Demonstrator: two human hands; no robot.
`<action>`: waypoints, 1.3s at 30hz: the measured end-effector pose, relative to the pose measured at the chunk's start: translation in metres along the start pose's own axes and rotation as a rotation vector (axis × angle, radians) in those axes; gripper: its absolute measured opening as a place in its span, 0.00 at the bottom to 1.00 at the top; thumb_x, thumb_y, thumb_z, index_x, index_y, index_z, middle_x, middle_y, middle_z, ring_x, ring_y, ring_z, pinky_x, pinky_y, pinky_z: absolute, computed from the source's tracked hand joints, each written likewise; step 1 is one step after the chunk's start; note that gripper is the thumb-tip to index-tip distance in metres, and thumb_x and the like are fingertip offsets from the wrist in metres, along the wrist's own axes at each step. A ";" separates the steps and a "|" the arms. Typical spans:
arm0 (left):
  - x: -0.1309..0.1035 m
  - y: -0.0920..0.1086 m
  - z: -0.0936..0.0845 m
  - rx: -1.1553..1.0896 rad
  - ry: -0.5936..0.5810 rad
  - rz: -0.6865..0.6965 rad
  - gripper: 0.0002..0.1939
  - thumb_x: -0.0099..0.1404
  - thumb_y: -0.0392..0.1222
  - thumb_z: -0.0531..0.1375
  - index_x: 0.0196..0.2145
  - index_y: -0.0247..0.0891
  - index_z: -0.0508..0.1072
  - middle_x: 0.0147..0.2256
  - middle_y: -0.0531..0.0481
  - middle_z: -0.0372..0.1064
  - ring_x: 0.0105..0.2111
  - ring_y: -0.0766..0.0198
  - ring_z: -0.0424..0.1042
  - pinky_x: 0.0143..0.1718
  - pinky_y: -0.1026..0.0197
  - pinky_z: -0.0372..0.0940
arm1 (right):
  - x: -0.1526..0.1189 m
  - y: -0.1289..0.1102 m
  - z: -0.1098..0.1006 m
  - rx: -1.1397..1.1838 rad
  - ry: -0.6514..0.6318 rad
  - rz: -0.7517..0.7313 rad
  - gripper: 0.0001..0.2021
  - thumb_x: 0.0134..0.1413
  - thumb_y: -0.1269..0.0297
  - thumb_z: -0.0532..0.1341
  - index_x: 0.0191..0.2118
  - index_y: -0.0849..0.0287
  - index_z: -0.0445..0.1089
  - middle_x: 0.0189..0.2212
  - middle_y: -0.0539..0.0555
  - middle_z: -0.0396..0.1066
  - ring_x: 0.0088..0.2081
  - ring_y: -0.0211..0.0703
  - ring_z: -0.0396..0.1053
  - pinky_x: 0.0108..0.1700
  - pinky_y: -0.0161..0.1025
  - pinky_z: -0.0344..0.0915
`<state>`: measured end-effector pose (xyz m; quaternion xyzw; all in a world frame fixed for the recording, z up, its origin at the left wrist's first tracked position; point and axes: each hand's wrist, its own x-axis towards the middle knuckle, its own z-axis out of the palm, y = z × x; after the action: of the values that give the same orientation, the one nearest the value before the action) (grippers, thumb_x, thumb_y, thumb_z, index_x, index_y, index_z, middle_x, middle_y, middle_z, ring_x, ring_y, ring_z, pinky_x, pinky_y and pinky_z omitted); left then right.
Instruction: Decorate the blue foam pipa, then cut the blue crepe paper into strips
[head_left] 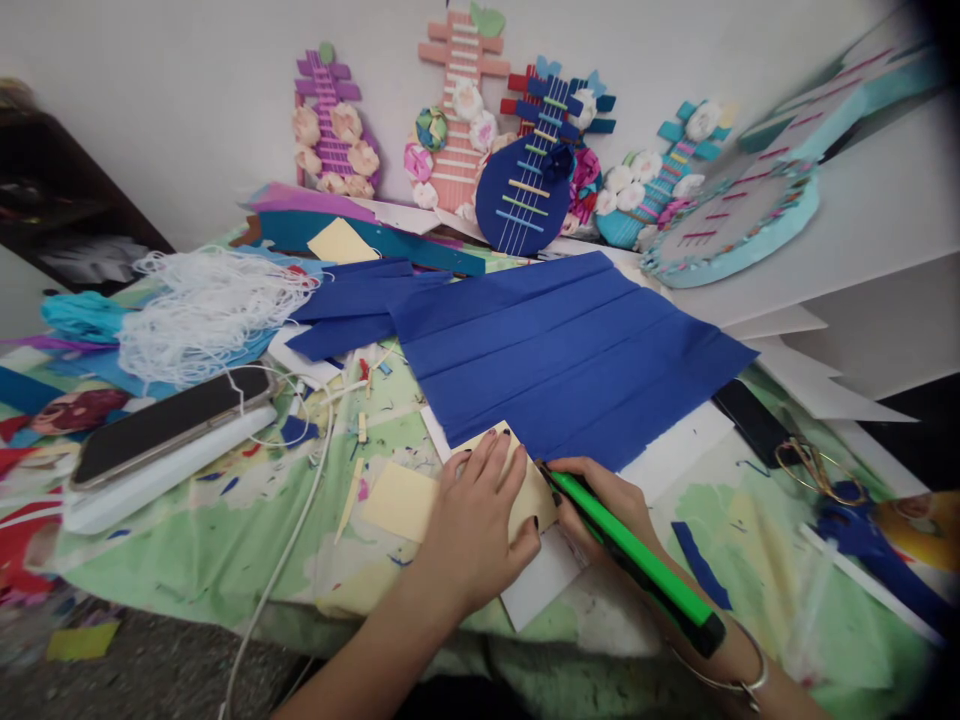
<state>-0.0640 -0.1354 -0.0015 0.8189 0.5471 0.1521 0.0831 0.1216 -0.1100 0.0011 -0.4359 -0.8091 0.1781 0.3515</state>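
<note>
My left hand lies with fingers spread on a cream paper piece, pressing it down over the near edge of a large blue creased sheet. In my right hand is a green utility knife, its tip touching the right edge of the cream paper. Another cream paper piece rests just left of my left hand. White paper shows beneath both hands.
Decorated paper instruments lean on the wall behind. At left are a white string pile and a phone with a cable. A dark phone, gold scissors and a blue strip lie right.
</note>
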 end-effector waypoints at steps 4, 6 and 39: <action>0.000 0.000 0.001 0.011 0.004 0.002 0.32 0.63 0.52 0.52 0.62 0.37 0.56 0.65 0.42 0.48 0.64 0.51 0.46 0.60 0.46 0.47 | -0.001 0.001 0.001 -0.003 0.001 0.022 0.14 0.48 0.72 0.56 0.43 0.55 0.67 0.35 0.52 0.75 0.33 0.42 0.74 0.37 0.37 0.71; 0.000 0.000 0.002 0.016 0.006 0.001 0.32 0.63 0.52 0.53 0.62 0.36 0.56 0.65 0.42 0.48 0.64 0.51 0.46 0.60 0.46 0.47 | -0.001 0.000 0.000 -0.011 0.002 0.032 0.14 0.48 0.72 0.56 0.42 0.55 0.67 0.34 0.52 0.75 0.33 0.42 0.74 0.36 0.37 0.71; -0.001 0.000 0.003 0.027 0.041 0.006 0.31 0.64 0.51 0.52 0.61 0.36 0.57 0.64 0.40 0.50 0.64 0.52 0.48 0.59 0.46 0.47 | -0.002 -0.004 -0.004 0.012 -0.002 0.021 0.12 0.47 0.73 0.55 0.40 0.56 0.66 0.30 0.51 0.74 0.28 0.40 0.72 0.31 0.35 0.67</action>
<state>-0.0630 -0.1361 -0.0043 0.8184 0.5481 0.1619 0.0605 0.1230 -0.1138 0.0053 -0.4422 -0.8036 0.1872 0.3517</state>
